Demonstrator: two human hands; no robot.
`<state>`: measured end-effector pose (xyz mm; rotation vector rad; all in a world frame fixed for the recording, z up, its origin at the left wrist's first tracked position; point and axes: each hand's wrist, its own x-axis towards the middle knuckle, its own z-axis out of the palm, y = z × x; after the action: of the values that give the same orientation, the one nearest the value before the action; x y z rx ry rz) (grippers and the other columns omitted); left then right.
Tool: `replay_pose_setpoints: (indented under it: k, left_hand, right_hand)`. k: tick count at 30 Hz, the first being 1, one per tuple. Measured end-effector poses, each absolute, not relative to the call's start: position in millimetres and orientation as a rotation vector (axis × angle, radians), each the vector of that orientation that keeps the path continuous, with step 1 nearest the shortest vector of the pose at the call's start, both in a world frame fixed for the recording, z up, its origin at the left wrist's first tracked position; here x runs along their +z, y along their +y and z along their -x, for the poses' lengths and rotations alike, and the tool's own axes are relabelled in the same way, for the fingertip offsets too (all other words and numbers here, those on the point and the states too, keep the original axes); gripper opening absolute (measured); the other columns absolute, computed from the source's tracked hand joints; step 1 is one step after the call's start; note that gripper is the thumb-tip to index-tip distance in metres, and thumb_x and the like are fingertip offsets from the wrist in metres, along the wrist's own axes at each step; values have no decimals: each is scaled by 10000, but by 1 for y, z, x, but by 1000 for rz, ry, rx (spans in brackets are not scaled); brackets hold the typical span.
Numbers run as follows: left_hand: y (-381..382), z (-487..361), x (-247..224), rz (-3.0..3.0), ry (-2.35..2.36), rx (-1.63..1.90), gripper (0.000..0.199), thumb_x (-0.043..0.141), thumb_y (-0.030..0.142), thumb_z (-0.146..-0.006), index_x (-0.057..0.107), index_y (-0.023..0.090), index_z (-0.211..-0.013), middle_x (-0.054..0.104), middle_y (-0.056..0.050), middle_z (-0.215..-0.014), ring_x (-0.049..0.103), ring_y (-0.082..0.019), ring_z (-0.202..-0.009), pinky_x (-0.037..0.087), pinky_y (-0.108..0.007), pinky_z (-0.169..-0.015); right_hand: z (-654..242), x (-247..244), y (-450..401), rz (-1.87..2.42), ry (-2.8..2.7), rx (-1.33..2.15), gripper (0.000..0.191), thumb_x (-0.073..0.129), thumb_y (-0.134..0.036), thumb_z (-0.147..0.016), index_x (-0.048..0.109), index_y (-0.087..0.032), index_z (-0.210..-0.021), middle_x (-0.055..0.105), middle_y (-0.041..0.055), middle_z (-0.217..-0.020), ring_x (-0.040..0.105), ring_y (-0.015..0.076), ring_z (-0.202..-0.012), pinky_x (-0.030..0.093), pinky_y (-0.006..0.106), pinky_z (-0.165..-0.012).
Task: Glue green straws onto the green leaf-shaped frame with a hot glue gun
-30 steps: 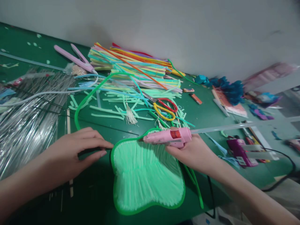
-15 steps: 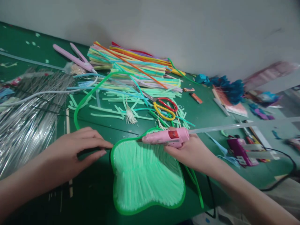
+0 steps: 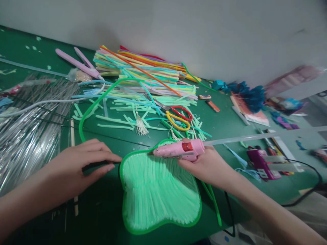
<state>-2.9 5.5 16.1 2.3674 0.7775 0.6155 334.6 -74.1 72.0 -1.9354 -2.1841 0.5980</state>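
A leaf-like panel of pale green fuzzy stems point(image 3: 158, 190) lies in front of me, edged with a darker green pipe cleaner. My right hand point(image 3: 198, 162) is closed round a pink glue gun point(image 3: 176, 149), a clear glue stick point(image 3: 240, 139) protruding from its back. Its nozzle is at the panel's upper edge. My left hand point(image 3: 89, 160) is at the panel's left edge, index fingertip at the green border, thumb a little apart below it. A loose green pipe cleaner point(image 3: 88, 115) curves down behind this hand; where it ends is hidden.
Beyond the panel are scissors with red and yellow handles point(image 3: 178, 117), cut stem pieces, white tassels point(image 3: 140, 125) and a pile of coloured pipe cleaners point(image 3: 143, 68). Silvery strands point(image 3: 43, 126) spread at left near a pink straightener-like tool point(image 3: 78, 63). A purple box point(image 3: 260, 165) and black cord lie right.
The glue gun's nozzle has shifted very slightly left along the panel's upper edge. The whole view has also drifted a little; my left hand keeps its place at the border.
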Motion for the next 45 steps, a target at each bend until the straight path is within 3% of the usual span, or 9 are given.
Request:
replay_pose_setpoints:
  k: [4,8,11,20,27,32,39,43,45]
  left_hand:
    - [5,4,16,-2355,780,638,167,674,380,-978,813,380,-1071,805,58,-913,751,-133,-830,561,-183,-710]
    - [3,6,11,-2336,804,624,172,673,411,-984,812,388,-1082,800,59,-942,743,-132,-858,550,-181,-734]
    - [2,7,8,-2332,838,585,190,654,432,-996,814,393,-1090,798,59,-947,738,-136,-870,547,-186,-752]
    - [5,3,18,-2341,855,549,197,666,418,-958,840,372,-1038,814,41,-904,757,-148,-832,572,-194,-716]
    - [3,5,12,-2324,868,586,213,646,461,-980,835,398,-1055,809,40,-929,749,-156,-855,572,-208,-751]
    - [3,6,12,-2308,887,524,235,644,491,-976,844,393,-1049,813,23,-932,751,-174,-850,582,-226,-751]
    - [4,4,14,-2323,869,566,200,659,450,-966,838,400,-1040,813,44,-919,754,-153,-840,574,-200,-726]
    - [5,3,16,-2332,852,581,182,678,412,-947,838,397,-1034,815,54,-908,761,-144,-832,573,-182,-717]
    - [5,4,16,-2333,850,592,182,675,408,-951,835,399,-1037,816,57,-917,762,-141,-837,575,-181,-725]
  right_hand:
    - [-336,75,-74,1965,-2189,593,400,593,-114,-835,874,-282,-1065,866,-34,-1083,840,244,-962,673,312,-852]
    - [-338,81,-72,1889,-2165,746,564,541,-43,-837,851,-369,-1177,824,-112,-1215,804,222,-1143,645,321,-1020]
    - [-338,82,-72,1862,-2136,794,550,536,-63,-855,847,-367,-1192,810,-123,-1242,787,219,-1189,624,336,-1073]
    - [-342,73,-74,1953,-2168,620,413,622,-128,-850,872,-336,-1105,851,-74,-1135,836,243,-1025,695,288,-837]
    - [-341,72,-72,1919,-2218,564,439,604,-101,-841,870,-333,-1102,857,-64,-1108,841,236,-994,697,310,-841]
    - [-340,74,-70,1769,-2265,635,583,539,-42,-853,832,-386,-1221,815,-120,-1235,811,203,-1119,657,322,-1003]
    - [-341,75,-70,1725,-2320,535,588,548,-42,-833,836,-377,-1221,820,-128,-1203,829,214,-1050,663,323,-985]
    - [-341,77,-71,1815,-2267,522,524,576,-41,-819,867,-357,-1118,843,-119,-1124,842,217,-990,690,278,-863]
    - [-340,78,-71,1803,-2252,579,558,571,-17,-815,863,-378,-1123,834,-138,-1148,835,208,-1027,686,265,-878]
